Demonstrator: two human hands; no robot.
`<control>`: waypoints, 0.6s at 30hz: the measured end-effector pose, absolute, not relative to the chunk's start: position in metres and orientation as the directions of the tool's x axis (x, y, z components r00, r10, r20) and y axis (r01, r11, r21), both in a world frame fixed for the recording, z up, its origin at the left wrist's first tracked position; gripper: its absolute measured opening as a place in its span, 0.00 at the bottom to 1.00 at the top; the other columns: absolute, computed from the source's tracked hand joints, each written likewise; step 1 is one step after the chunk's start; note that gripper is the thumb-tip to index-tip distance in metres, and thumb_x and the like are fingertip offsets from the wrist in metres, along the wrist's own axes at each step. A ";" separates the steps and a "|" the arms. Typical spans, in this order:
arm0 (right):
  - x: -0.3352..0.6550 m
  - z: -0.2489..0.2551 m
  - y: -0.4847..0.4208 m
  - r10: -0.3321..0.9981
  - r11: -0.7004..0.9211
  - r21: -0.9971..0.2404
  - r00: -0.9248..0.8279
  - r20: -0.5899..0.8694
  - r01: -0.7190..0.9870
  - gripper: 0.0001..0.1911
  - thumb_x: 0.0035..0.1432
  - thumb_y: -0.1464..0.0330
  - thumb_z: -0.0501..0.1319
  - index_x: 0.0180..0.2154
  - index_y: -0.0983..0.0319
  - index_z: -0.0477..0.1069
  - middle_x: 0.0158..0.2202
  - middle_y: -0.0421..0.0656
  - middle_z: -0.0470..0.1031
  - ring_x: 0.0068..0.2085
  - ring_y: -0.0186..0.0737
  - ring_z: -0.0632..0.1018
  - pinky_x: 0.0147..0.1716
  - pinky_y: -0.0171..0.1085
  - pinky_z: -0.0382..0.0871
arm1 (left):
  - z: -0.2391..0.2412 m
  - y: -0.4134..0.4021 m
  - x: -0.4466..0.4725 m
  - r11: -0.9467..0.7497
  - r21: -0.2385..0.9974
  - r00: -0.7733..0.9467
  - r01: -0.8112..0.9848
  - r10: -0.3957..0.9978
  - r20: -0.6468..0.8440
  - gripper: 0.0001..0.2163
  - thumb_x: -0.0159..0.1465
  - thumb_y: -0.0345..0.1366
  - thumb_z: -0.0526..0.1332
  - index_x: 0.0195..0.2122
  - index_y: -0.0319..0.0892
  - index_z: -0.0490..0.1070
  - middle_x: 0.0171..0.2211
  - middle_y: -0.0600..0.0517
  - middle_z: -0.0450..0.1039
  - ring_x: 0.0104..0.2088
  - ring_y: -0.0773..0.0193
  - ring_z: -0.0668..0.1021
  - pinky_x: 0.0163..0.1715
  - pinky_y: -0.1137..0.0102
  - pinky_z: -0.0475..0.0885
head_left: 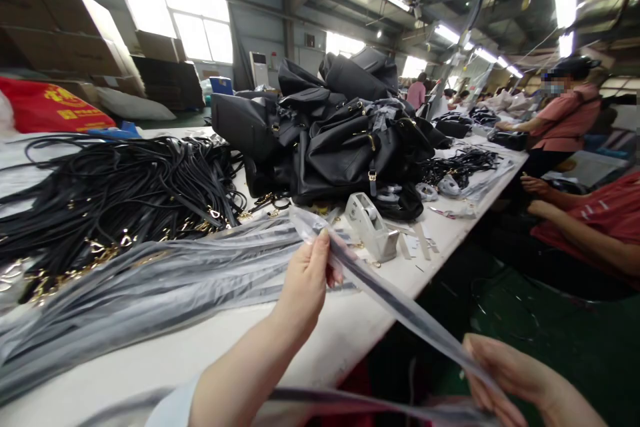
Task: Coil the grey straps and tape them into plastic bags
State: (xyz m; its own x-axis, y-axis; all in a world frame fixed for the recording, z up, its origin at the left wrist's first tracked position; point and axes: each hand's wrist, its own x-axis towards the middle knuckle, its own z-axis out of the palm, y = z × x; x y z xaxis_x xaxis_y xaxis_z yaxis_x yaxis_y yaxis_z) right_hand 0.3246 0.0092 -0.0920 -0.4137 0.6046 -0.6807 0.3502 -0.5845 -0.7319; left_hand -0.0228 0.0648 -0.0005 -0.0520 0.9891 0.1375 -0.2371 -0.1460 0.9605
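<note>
Head camera, at the near edge of the bench (345, 330): pinches the upper end of a long clear plastic sleeve (395, 300) in the left hand (305, 280), thumb and fingers closed tight on the film, right above the bench's near edge. Stretches the plastic sleeve down and to the right, off the bench, into the right hand (500, 373), fingers curled loosely round its lower end, well clear of the bench top.

Behind the left hand, spread along the near-left part of the bench: a flat heap of sleeves (150, 280), grey and glossy. Further back on the left side: a tangle of black straps (115, 193) with gold clips. At the middle of the bench: a tall pile of black bags (335, 133). Just in front of the pile, near the right edge: a white tape dispenser (370, 220). Beside the right edge: a co-worker's arm (575, 227) in a red shirt. At the far right corner: another person in pink (565, 117), hands on the bench.
</note>
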 end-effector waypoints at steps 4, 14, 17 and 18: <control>0.378 -0.107 0.045 0.817 -0.559 -0.617 0.242 -0.523 0.553 0.37 0.55 0.38 0.50 0.19 0.62 0.76 0.16 0.52 0.74 0.18 0.48 0.74 0.25 0.46 0.70 | -0.019 0.065 -0.004 -0.037 0.979 0.082 -0.203 0.995 0.054 0.29 0.60 0.64 0.55 0.27 0.38 0.69 0.15 0.54 0.67 0.17 0.70 0.69 0.18 0.76 0.65; 0.217 -0.059 0.019 0.945 -0.064 -0.986 -0.310 -0.109 0.154 0.28 0.62 0.48 0.57 0.48 0.63 0.77 0.48 0.51 0.80 0.51 0.53 0.77 0.53 0.49 0.69 | -0.068 0.033 0.031 -0.202 0.963 0.631 0.179 0.775 0.045 0.25 0.71 0.51 0.43 0.27 0.40 0.69 0.23 0.50 0.72 0.24 0.66 0.73 0.27 0.74 0.69; 0.188 -0.067 0.011 0.971 -0.073 -0.995 -0.224 -0.086 0.067 0.24 0.64 0.51 0.57 0.45 0.63 0.78 0.44 0.50 0.80 0.47 0.50 0.78 0.51 0.45 0.71 | -0.069 0.033 0.029 -0.385 0.861 0.686 0.332 0.725 0.060 0.19 0.70 0.42 0.46 0.30 0.41 0.71 0.28 0.48 0.76 0.28 0.64 0.75 0.32 0.72 0.70; 0.187 -0.072 0.010 0.981 -0.072 -0.996 -0.175 -0.079 0.045 0.23 0.64 0.51 0.57 0.44 0.63 0.77 0.42 0.49 0.80 0.46 0.49 0.79 0.50 0.44 0.71 | -0.068 0.035 0.028 -0.408 0.828 0.692 0.386 0.721 0.033 0.17 0.69 0.41 0.48 0.30 0.41 0.72 0.28 0.48 0.76 0.28 0.63 0.76 0.32 0.71 0.70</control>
